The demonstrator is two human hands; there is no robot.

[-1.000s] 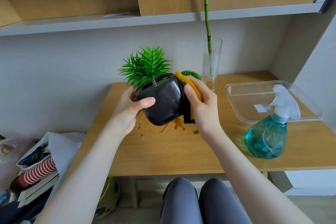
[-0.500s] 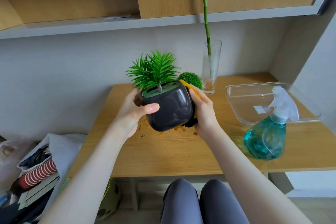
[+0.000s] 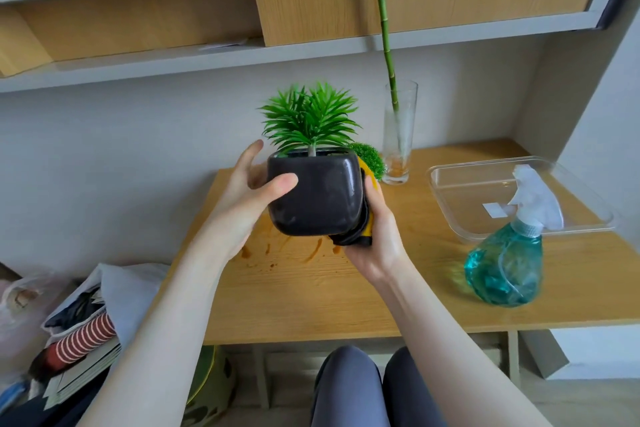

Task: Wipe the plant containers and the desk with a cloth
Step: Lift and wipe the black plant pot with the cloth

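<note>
A glossy black square pot (image 3: 317,198) with a spiky green plant is held upright in the air over the wooden desk (image 3: 311,295). My left hand (image 3: 249,198) grips its left side, thumb across the front. My right hand (image 3: 375,236) presses a yellow and black cloth (image 3: 363,229) against the pot's right side and lower corner. Orange-brown stains (image 3: 277,251) mark the desk under the pot. Behind the pot a small round green plant (image 3: 370,156) peeks out. A tall glass vase (image 3: 398,135) with a bamboo stem stands at the back.
A teal spray bottle (image 3: 505,267) stands at the right of the desk, in front of a clear plastic tray (image 3: 450,194). Shelves run overhead. Bags and books (image 3: 76,333) pile on the floor to the left. My knees (image 3: 374,388) are under the desk's front edge.
The pot has been turned from tilted to upright and lifted slightly. My right hand with the cloth slid from the pot's upper right edge down to its lower right corner.
</note>
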